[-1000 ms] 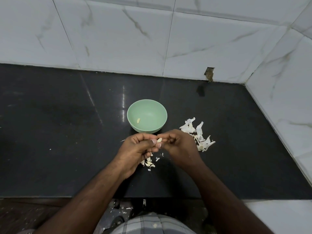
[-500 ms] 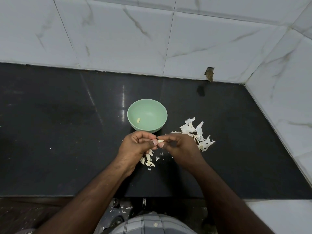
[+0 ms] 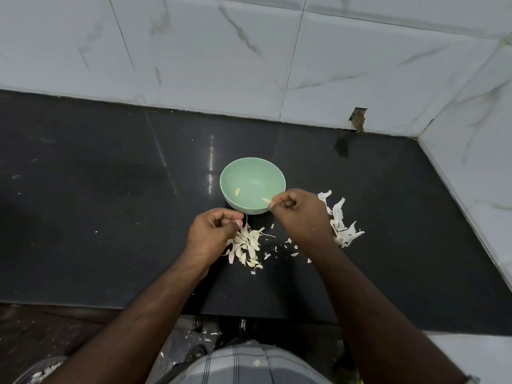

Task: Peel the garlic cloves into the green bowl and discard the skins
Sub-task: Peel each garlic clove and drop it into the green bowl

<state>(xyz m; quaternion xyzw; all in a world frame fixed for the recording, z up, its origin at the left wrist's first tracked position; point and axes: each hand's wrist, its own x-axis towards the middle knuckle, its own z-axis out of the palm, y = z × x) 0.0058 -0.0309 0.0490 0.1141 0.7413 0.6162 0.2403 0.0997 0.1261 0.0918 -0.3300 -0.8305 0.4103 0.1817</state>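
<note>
Peeled clove held at the bowl's near-right rim, ready to drop; skin strip in the other hand.

Near, centre frame: left hand [image 3: 214, 231], fingers curled, pinches a thin skin strip [image 3: 245, 218] just above the skin pile [image 3: 246, 246] on the black counter [image 3: 110, 217]. Farther, right of centre: right hand [image 3: 296, 210] pinches the garlic clove [image 3: 266, 200] btwn thumb & fingertips, long axis pointing upper left over the rim of the green bowl [image 3: 230, 173]. Right hand is nearer the bowl, so the drop looks like its job. One peeled clove [image 3: 237, 192] already lies inside.
</note>
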